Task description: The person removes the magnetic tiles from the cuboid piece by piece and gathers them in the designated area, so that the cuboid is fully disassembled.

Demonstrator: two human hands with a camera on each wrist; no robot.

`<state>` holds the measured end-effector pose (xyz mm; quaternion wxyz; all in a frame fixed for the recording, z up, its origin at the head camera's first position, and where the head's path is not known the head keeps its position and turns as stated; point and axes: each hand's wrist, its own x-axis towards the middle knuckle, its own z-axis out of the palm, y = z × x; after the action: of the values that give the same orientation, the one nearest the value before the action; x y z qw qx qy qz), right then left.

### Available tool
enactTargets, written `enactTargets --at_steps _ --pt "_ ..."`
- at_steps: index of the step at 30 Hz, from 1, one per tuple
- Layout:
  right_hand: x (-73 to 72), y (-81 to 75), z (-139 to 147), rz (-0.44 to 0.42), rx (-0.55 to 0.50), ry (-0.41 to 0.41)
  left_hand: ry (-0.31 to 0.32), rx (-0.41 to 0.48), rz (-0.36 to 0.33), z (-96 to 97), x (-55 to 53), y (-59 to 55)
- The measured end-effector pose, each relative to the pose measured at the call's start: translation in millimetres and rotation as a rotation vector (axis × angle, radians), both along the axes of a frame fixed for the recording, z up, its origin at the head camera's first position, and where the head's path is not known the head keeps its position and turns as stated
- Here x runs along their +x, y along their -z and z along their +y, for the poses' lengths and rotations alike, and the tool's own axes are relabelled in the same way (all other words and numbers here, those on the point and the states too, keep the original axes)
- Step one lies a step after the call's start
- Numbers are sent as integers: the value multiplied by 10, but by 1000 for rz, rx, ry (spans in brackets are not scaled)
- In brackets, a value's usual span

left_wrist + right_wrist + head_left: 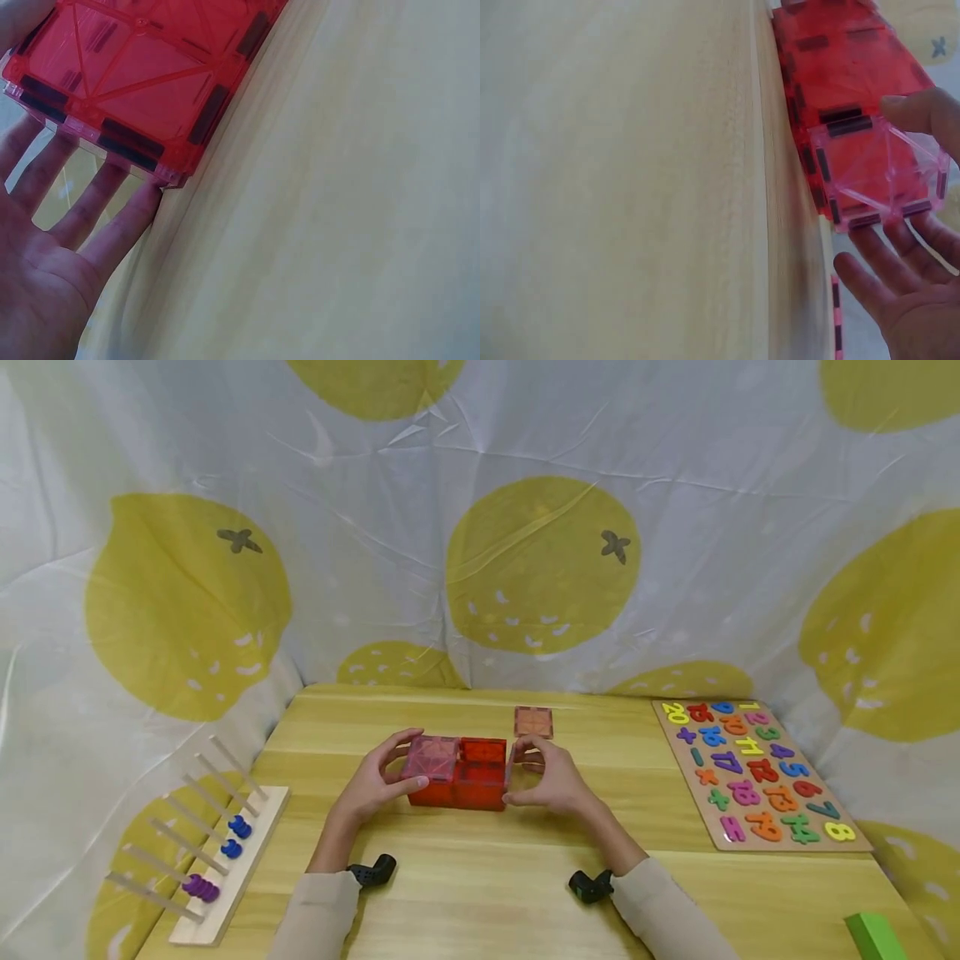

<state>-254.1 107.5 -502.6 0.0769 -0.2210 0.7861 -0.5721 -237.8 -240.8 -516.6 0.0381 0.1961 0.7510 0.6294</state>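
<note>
Two sleeves (318, 914), left grip (377, 783) and right grip (553, 778) each clamped on one pink tile (432, 755)

A pale, creased cloth (360, 468) printed with big yellow lemons (543, 568) hangs around 3 sides of a light wood-grained table (465, 893).

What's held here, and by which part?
The right hand pinches a pink tile by opposite edges; the left hand grips the red box by its left end.

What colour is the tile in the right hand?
See-through pink tile with dark edge strips; best in the right wrist view.
</note>
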Motion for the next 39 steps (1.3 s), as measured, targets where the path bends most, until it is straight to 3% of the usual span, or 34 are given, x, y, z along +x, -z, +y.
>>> enactTargets --at_steps 6,20,30,39 --pt "28 -63 69 -2 -43 41 -1 -3 7 -15 -19 15" --pt "-114 -189 614 210 254 136 -22 -9 -5 -22 19 7" --pt "-426 -271 953 245 414 171 -9 19 3 7 -2 4" --pt "-744 -145 1107 243 546 166 -15 23 13 -12 3 13"
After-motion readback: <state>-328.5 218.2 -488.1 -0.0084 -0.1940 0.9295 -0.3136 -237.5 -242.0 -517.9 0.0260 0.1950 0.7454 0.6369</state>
